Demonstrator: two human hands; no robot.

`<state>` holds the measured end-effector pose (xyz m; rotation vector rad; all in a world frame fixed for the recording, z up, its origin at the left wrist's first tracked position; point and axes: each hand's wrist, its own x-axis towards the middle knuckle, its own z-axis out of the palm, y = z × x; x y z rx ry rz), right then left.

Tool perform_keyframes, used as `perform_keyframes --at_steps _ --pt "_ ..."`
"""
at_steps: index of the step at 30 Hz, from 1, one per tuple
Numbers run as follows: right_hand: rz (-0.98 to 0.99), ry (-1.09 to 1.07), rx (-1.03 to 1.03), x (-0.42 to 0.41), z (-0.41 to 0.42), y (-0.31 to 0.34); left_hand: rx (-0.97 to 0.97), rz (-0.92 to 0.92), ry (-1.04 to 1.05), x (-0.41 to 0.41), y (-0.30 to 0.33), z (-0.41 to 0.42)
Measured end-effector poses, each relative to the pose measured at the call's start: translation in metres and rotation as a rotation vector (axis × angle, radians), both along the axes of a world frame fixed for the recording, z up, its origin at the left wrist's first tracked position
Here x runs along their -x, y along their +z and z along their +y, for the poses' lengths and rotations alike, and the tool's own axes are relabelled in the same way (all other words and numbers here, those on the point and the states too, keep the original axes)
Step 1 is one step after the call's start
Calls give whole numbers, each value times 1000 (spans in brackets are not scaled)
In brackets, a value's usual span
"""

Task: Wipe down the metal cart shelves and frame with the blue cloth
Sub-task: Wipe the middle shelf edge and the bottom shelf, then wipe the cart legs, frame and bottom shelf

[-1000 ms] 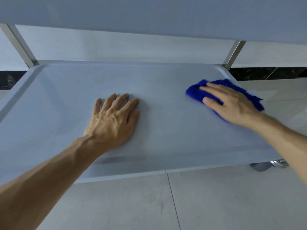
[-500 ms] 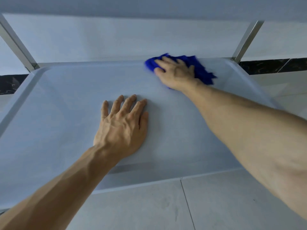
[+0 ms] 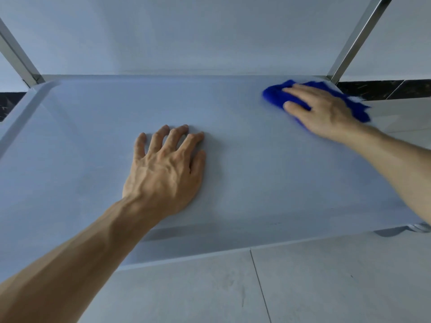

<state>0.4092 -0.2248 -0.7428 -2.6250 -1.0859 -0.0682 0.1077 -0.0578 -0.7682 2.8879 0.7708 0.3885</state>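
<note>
You stand in a plain tiled room: pale floor tiles (image 3: 326, 287), black marbled skirting (image 3: 373, 89), a stainless cart shelf (image 3: 93, 136).

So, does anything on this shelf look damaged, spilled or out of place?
Nothing stands out. The shelf shows no spill or dent. The left hand rests flat on it, and the right hand presses the blue cloth near its far right corner. Only faint scuffs mark the floor tile.

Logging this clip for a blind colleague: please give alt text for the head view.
A person's right hand presses a blue cloth flat on the far right corner of a metal cart shelf, while the left hand rests palm-down mid-shelf. Frame posts rise at both back corners.
</note>
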Motion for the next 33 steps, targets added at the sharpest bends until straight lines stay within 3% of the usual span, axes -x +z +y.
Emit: perform_keyframes --at_steps 3,7,12,18,26,33 --pt "49 -243 83 -24 13 5 -9 18 -5 -2 0 -2" --pt "144 -367 80 -22 62 8 -7 18 6 -3 -1 -4" --pt "96 -2 87 38 110 0 -10 -5 10 -3 2 0" --pt "28 320 68 106 62 -9 -2 -14 29 0 4 2" --pt "-45 373 34 138 -48 3 14 -9 12 3 15 -1" --pt "-34 239 -75 134 -127 21 -11 55 -18 4 26 -1"
